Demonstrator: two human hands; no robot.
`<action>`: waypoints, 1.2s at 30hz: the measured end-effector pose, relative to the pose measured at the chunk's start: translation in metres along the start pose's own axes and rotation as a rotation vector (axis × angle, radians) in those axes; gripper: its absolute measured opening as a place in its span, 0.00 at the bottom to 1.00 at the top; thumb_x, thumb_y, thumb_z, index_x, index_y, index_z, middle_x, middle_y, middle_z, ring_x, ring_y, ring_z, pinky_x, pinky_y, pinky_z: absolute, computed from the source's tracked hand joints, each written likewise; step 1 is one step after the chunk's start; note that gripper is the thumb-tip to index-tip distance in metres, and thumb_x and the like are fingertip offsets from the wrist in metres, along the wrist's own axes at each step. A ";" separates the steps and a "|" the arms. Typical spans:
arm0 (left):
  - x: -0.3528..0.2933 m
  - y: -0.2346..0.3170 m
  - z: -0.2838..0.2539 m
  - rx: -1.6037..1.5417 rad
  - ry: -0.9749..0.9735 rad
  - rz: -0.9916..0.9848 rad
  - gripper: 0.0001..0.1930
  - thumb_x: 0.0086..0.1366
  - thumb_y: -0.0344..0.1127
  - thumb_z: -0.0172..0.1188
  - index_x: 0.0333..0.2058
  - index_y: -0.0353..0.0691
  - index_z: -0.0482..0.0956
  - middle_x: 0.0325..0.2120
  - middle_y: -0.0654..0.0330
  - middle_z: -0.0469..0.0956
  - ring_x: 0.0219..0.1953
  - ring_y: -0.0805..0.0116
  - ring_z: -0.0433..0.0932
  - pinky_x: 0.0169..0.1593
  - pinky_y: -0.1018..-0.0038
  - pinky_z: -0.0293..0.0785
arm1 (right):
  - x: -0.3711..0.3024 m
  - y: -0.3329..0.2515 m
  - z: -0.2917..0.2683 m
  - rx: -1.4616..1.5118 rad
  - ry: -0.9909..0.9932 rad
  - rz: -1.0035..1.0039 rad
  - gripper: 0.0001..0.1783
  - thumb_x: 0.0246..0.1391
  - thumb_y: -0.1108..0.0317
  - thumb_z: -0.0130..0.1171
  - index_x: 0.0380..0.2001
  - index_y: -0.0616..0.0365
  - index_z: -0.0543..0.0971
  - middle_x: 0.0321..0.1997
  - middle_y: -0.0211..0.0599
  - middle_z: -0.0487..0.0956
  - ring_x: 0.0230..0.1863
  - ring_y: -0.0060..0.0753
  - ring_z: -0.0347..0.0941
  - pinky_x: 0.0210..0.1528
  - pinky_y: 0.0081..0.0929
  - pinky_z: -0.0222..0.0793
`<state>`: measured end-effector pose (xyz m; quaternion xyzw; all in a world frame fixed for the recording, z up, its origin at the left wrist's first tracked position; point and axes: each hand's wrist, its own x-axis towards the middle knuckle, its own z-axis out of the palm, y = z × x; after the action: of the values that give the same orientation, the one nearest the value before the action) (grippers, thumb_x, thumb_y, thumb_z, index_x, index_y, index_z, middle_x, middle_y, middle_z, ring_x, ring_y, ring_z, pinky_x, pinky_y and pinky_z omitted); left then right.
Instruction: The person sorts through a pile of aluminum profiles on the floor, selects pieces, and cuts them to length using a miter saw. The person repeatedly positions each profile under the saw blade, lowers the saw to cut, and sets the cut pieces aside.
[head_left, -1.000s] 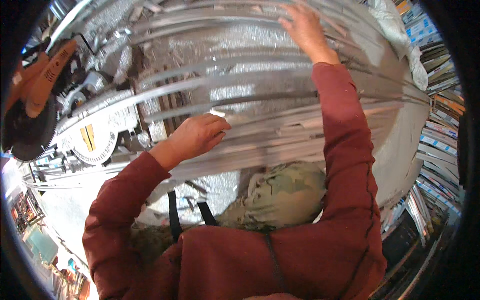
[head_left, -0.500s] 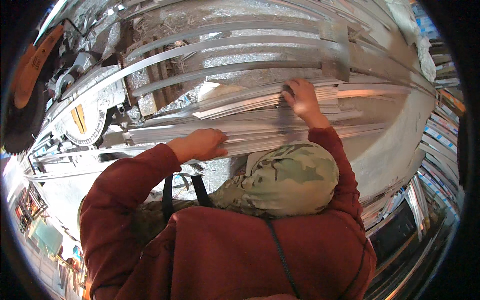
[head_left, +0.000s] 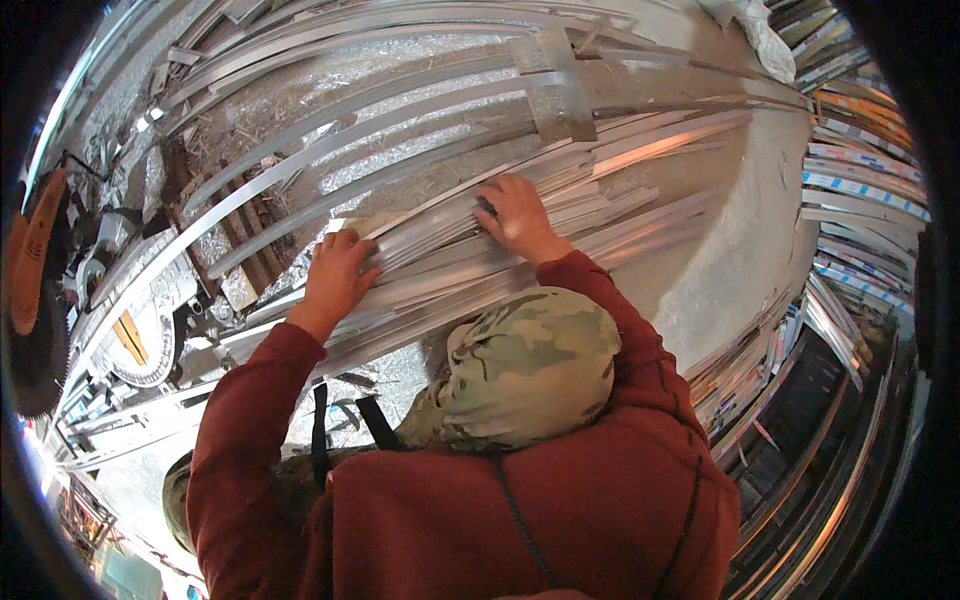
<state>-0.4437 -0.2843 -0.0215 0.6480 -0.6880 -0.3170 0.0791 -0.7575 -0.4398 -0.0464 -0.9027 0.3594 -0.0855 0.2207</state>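
In front of me lies a stack of long, thin silvery metal strips (head_left: 425, 232), fanned slightly so that their edges show. My left hand (head_left: 338, 275) is at the stack's left end, thumb and fingers bent around the strip ends. Farther right, my right hand (head_left: 518, 215) rests over the same stack with its fingers curled onto the strips. A small dark patch shows at its fingertips; I cannot tell whether it is a thing or shadow. More loose metal strips (head_left: 400, 318) lie nearer to me, below both hands.
On the left stands a saw with an orange handle (head_left: 38, 250), a toothed blade and a round scale plate (head_left: 150, 345). Long metal bars (head_left: 400, 120) run beyond the stack, under a flat metal plate (head_left: 555, 95). Racks of long profiles (head_left: 860, 190) fill the right side.
My left hand has moved from the nearer strips up to the left end of the farther stack. My right hand stays on that stack. The whole view has turned somewhat.
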 end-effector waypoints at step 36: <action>-0.021 0.033 0.032 -0.157 -0.219 0.008 0.19 0.51 0.26 0.65 0.43 0.41 0.73 0.40 0.50 0.76 0.47 0.44 0.76 0.47 0.53 0.74 | -0.046 -0.042 -0.024 -0.006 -0.466 0.093 0.21 0.41 0.70 0.67 0.40 0.59 0.74 0.42 0.44 0.74 0.47 0.53 0.74 0.46 0.49 0.69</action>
<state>-0.4852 -0.2548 -0.0229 0.5988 -0.6681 -0.4382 0.0551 -0.7730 -0.3889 -0.0056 -0.8812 0.3401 0.1365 0.2988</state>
